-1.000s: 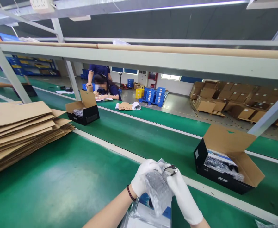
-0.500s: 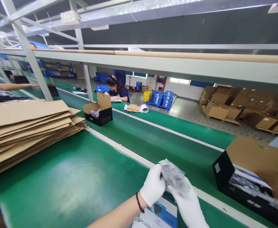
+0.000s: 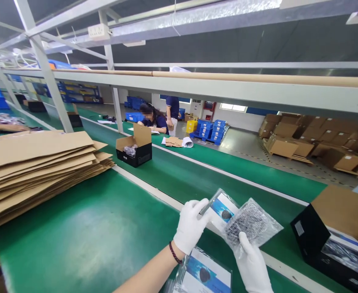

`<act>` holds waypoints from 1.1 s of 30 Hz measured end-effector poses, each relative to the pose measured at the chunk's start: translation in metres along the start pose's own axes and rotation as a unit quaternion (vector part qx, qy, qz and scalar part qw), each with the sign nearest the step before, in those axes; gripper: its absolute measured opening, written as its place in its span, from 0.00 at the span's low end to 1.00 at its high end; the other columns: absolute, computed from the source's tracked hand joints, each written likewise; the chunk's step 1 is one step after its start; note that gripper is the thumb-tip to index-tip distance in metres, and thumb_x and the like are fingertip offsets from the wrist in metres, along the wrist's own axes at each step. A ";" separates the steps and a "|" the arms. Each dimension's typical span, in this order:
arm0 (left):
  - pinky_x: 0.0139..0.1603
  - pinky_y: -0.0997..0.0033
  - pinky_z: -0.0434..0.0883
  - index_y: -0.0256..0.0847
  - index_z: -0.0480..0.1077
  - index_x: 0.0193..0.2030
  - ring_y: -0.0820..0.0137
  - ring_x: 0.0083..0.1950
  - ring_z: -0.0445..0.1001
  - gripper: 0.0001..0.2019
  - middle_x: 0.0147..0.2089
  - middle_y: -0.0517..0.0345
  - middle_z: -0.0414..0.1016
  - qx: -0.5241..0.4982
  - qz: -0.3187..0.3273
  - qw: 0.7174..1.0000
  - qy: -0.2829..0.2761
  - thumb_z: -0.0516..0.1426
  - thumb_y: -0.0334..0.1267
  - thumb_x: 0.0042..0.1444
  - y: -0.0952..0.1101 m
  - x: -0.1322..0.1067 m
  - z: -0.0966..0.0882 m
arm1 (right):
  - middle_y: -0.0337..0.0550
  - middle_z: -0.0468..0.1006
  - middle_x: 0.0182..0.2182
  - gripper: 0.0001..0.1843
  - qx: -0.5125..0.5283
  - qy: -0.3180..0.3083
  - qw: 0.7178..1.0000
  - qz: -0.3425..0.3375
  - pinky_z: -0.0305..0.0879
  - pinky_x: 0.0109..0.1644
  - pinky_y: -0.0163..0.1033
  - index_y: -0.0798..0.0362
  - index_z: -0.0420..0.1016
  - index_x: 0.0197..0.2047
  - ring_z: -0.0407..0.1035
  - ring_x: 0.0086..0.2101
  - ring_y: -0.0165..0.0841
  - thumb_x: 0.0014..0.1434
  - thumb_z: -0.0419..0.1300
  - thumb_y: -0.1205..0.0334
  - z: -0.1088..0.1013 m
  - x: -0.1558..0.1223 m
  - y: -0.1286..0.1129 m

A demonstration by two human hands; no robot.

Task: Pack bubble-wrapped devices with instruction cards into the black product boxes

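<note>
Both my hands wear white gloves. My left hand (image 3: 191,224) is closed on a clear-wrapped booklet (image 3: 220,208) with a blue and white cover, held up above the green table. My right hand (image 3: 251,263) is closed on a clear plastic bag (image 3: 249,223) that holds a dark coiled part, just right of the booklet. The two items overlap at their edges. Below my hands lies a stack of similar wrapped booklets (image 3: 205,274) at the table's near edge.
A pile of flat cardboard sheets (image 3: 35,167) fills the left. An open black box (image 3: 334,238) sits at the right on the conveyor (image 3: 179,175), another open box (image 3: 135,148) further back. Two people (image 3: 160,118) are beyond the belt. A person's arm (image 3: 1,128) is at far left.
My hands have drawn apart: the left now holds a wrapped booklet, the right the bag with the dark part. The view has swung left and the right box has slid toward the edge.
</note>
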State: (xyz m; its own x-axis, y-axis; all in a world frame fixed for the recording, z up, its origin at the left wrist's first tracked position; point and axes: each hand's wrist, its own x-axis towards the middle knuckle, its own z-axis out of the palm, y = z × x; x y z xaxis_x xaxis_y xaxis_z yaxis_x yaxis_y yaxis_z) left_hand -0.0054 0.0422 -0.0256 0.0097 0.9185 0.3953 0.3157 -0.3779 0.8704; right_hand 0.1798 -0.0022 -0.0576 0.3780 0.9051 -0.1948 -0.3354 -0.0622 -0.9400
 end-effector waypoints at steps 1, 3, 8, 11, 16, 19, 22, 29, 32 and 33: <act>0.51 0.60 0.65 0.45 0.78 0.45 0.59 0.46 0.70 0.12 0.43 0.51 0.76 0.037 0.002 0.999 -0.012 0.58 0.44 0.58 -0.003 0.001 0.001 | 0.41 0.71 0.60 0.36 -0.002 0.006 1.000 -0.011 0.62 0.64 0.45 0.49 0.70 0.60 0.61 0.61 0.44 0.49 0.69 0.49 -0.003 0.004 0.004; 0.43 0.64 0.64 0.43 0.77 0.36 0.63 0.39 0.70 0.11 0.35 0.54 0.75 0.063 0.001 0.997 -0.051 0.55 0.45 0.60 -0.007 0.004 0.002 | 0.39 0.71 0.60 0.33 0.002 0.012 0.999 -0.042 0.54 0.68 0.45 0.49 0.71 0.58 0.59 0.63 0.42 0.50 0.69 0.50 -0.008 0.011 0.014; 0.36 0.68 0.58 0.40 0.66 0.23 0.67 0.32 0.66 0.14 0.26 0.59 0.67 0.083 -0.011 0.992 -0.091 0.53 0.39 0.59 -0.015 0.005 0.009 | 0.44 0.73 0.58 0.30 -0.004 0.002 0.997 -0.074 0.45 0.71 0.46 0.52 0.76 0.50 0.56 0.64 0.44 0.46 0.71 0.50 -0.008 0.020 0.046; 0.35 0.68 0.56 0.40 0.61 0.22 0.68 0.31 0.64 0.13 0.25 0.60 0.63 0.106 -0.006 0.988 -0.112 0.52 0.35 0.58 -0.022 0.003 0.014 | 0.45 0.74 0.57 0.29 0.055 -0.026 0.997 -0.039 0.56 0.68 0.47 0.52 0.76 0.51 0.59 0.63 0.46 0.47 0.71 0.49 -0.001 0.020 0.056; 0.33 0.68 0.55 0.41 0.57 0.21 0.68 0.30 0.63 0.15 0.24 0.60 0.62 0.114 -0.008 0.985 -0.128 0.51 0.36 0.59 -0.030 0.001 0.018 | 0.46 0.75 0.56 0.36 0.134 -0.087 0.987 -0.007 0.67 0.60 0.54 0.49 0.71 0.59 0.65 0.59 0.48 0.49 0.68 0.46 0.003 0.018 0.053; 0.34 0.69 0.55 0.41 0.57 0.22 0.68 0.31 0.64 0.16 0.24 0.60 0.63 0.123 -0.001 0.984 -0.131 0.51 0.38 0.61 -0.032 0.000 0.017 | 0.47 0.76 0.54 0.34 0.127 -0.074 0.989 0.003 0.66 0.61 0.50 0.51 0.73 0.57 0.65 0.59 0.48 0.48 0.70 0.48 0.000 0.018 0.050; 0.34 0.69 0.56 0.40 0.59 0.23 0.68 0.31 0.65 0.17 0.25 0.60 0.64 0.129 0.002 0.983 -0.131 0.50 0.42 0.62 -0.034 -0.001 0.017 | 0.46 0.76 0.55 0.36 0.142 -0.053 0.988 0.003 0.64 0.63 0.49 0.50 0.71 0.59 0.65 0.59 0.46 0.48 0.71 0.49 -0.002 0.019 0.052; 0.33 0.69 0.57 0.40 0.63 0.22 0.69 0.29 0.64 0.19 0.24 0.61 0.64 0.126 0.007 0.986 -0.110 0.52 0.46 0.62 -0.032 -0.001 0.016 | 0.46 0.76 0.55 0.34 0.226 -0.094 0.970 0.010 0.63 0.62 0.57 0.46 0.68 0.61 0.69 0.56 0.45 0.52 0.68 0.49 0.002 0.020 0.054; 0.36 0.69 0.61 0.40 0.69 0.26 0.67 0.32 0.67 0.14 0.28 0.59 0.70 0.099 0.011 0.989 -0.111 0.54 0.44 0.61 -0.029 -0.002 0.019 | 0.47 0.76 0.55 0.33 0.226 -0.108 0.968 -0.004 0.63 0.61 0.59 0.47 0.69 0.60 0.69 0.55 0.46 0.53 0.67 0.49 0.002 0.020 0.052; 0.37 0.69 0.62 0.41 0.71 0.28 0.67 0.34 0.69 0.12 0.30 0.58 0.72 0.085 0.016 0.989 -0.123 0.54 0.43 0.60 -0.029 -0.002 0.020 | 0.48 0.76 0.55 0.33 0.220 -0.115 0.969 -0.009 0.63 0.61 0.59 0.48 0.69 0.60 0.69 0.55 0.46 0.53 0.67 0.48 0.002 0.019 0.052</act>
State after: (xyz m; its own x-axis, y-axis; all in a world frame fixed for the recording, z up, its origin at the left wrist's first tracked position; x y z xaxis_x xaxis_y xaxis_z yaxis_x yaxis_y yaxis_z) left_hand 0.0046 0.0534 -0.0574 0.2470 0.9147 0.3198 0.4669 -0.4016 0.7879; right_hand 0.1679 0.0129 -0.1092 0.2027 0.9771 -0.0640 -0.6853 0.0949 -0.7221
